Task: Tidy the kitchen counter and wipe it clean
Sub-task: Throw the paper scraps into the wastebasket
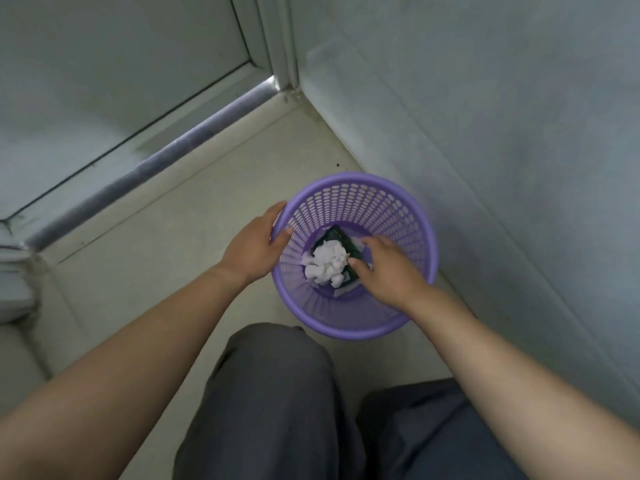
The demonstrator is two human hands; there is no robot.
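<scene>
A purple mesh waste basket (pixel 381 199) stands on the floor in the corner by the wall. At its bottom lie crumpled white tissue pieces (pixel 327 265) on top of a dark green packet (pixel 341 239). My left hand (pixel 258 242) grips the basket's left rim, thumb inside the wall. My right hand (pixel 382 268) reaches down inside the basket, fingers spread and curled just over the right edge of the tissue and packet. Whether it touches them I cannot tell.
A grey wall (pixel 502 133) runs along the right of the basket. A door with a metal threshold strip (pixel 173 147) crosses the upper left. My knees in grey trousers (pixel 277 403) are directly below the basket. Pale floor tiles (pixel 194 216) lie to the left.
</scene>
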